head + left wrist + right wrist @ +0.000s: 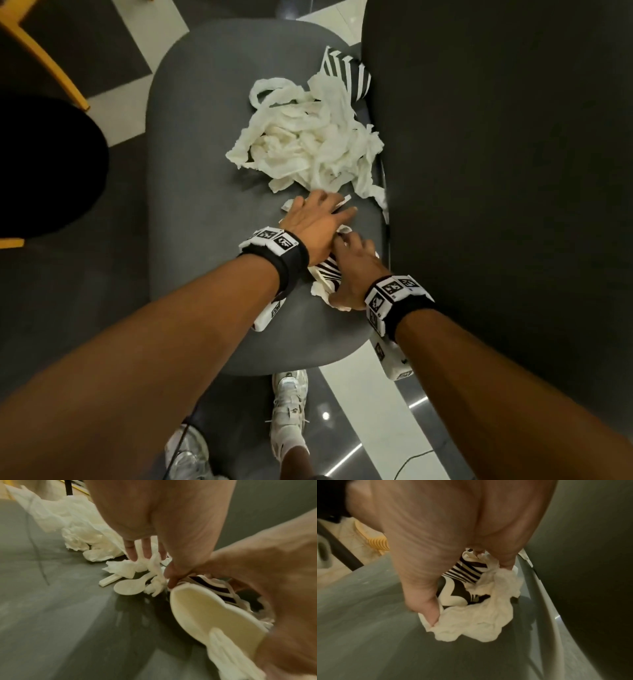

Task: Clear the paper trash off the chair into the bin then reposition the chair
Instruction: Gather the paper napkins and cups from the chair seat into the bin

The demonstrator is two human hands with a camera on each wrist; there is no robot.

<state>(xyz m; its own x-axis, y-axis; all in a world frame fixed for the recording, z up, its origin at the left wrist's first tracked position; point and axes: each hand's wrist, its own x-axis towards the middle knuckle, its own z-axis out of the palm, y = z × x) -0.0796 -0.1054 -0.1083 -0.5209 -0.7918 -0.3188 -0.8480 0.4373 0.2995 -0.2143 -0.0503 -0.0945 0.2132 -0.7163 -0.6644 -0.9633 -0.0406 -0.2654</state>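
A heap of white tissue paper (308, 144) (77, 524) lies on the grey chair seat (205, 171), and a striped paper cup (346, 72) sits behind it against the dark chair back (496, 171). My left hand (329, 205) (142, 555) reaches over small tissue scraps with straight fingers that touch them, beside a white spoon (130, 586) and a flat stick (109, 580). My right hand (352, 270) (469, 589) grips a crushed striped cup (464, 574) (214, 588) together with a wad of tissue (479, 618), low on the seat.
A black round shape (44, 164) with yellow wooden legs (44, 58) stands to the left. The floor is dark and pale tile. My white shoes (289, 394) are at the seat's near edge, with a thin cable on the floor beside them.
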